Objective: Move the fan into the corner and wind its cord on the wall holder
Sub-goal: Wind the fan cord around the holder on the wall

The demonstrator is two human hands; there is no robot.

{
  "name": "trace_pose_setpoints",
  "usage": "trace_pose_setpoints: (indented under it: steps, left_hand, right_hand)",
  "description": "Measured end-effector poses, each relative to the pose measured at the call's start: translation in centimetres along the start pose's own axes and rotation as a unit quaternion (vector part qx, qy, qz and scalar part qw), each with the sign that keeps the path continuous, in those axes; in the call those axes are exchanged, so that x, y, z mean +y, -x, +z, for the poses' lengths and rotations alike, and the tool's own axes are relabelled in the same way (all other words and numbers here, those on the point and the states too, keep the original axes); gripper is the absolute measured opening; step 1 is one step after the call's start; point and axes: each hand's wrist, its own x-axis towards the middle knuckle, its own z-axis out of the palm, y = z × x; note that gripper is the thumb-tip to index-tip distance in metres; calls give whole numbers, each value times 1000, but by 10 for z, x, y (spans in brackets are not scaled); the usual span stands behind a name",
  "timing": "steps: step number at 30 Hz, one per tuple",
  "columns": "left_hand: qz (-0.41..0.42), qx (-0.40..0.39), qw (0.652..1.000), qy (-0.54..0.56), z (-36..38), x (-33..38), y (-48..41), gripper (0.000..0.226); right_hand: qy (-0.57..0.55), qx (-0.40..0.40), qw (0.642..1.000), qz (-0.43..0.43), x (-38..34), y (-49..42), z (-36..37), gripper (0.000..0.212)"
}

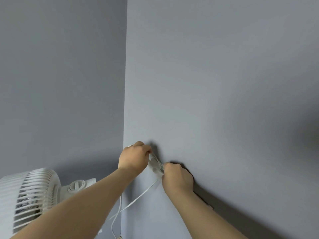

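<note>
A white fan point(29, 195) with a slatted grille stands at the lower left, close to the corner where two grey walls meet. Its white flat cord point(138, 198) runs up from below to a small pale wall holder point(154, 165) on the right wall. My left hand point(133, 158) pinches cord strands at the holder's upper end. My right hand point(177, 176) grips the cord at the holder's lower end, against the wall. Both hands hide most of the holder. Cord loops lie across it between the two hands.
The wall corner point(124, 100) runs vertically just left of the holder. Loose cord point(114, 221) hangs down beside the corner toward the floor. Grey wall fills the rest of the view.
</note>
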Motion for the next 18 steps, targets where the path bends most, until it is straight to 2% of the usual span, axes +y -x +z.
trace_pose_setpoints:
  steps: [6,10,12,16,18]
  left_hand:
    - [-105,-60,990,67,-1,-24,-14,31]
    - [-13,-91,983,160,-8,-34,-9,5]
    - [20,-108,983,150,-14,-35,-10,26]
    - [21,-108,991,76,-17,-30,-13,28]
    - [9,-89,994,56,-13,-25,-15,37]
  right_hand:
    - [-1,-3,1000,-4,0,-2,2,26]
    - [-1,2,1000,-11,1,-3,4,27]
    - [0,2,1000,-12,1,-4,4,27]
    - [0,5,1000,-17,1,-4,6,26]
    - [1,7,1000,-19,2,-4,6,25]
